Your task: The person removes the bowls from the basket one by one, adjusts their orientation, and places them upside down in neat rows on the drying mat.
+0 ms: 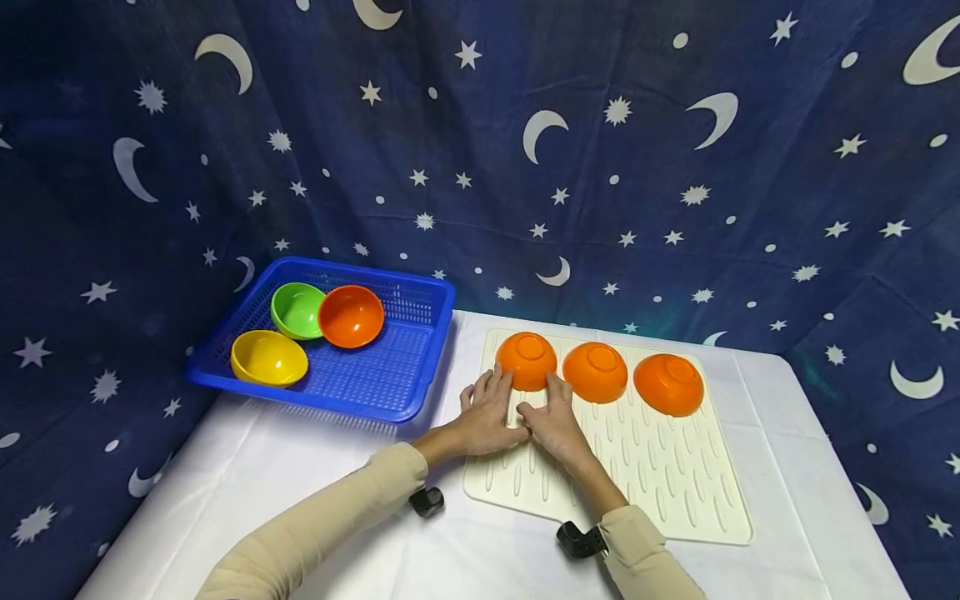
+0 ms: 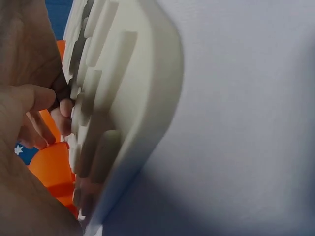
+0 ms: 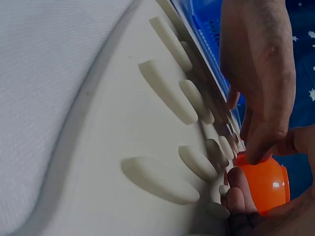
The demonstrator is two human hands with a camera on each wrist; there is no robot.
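Observation:
Three orange bowls lie upside down in a row along the far side of a cream ridged drying mat (image 1: 660, 467). Both my hands are at the leftmost orange bowl (image 1: 527, 360). Fingers of my left hand (image 1: 487, 421) touch its near left rim. My right hand (image 1: 558, 425) has its fingertips at the near right rim, with the thumbs close together over the mat. Neither hand is curled round the bowl. The middle orange bowl (image 1: 595, 372) and the right orange bowl (image 1: 669, 385) stand apart from the hands. The right wrist view shows the orange bowl (image 3: 270, 182) between the hands.
A blue plastic basket (image 1: 360, 404) stands left of the mat. Inside lie a green bowl (image 1: 296, 310), an orange bowl (image 1: 351, 317) and a yellow bowl (image 1: 268, 358). White cloth (image 1: 315, 508) covers the table. Behind hangs a dark blue curtain (image 1: 480, 133) with moons and stars.

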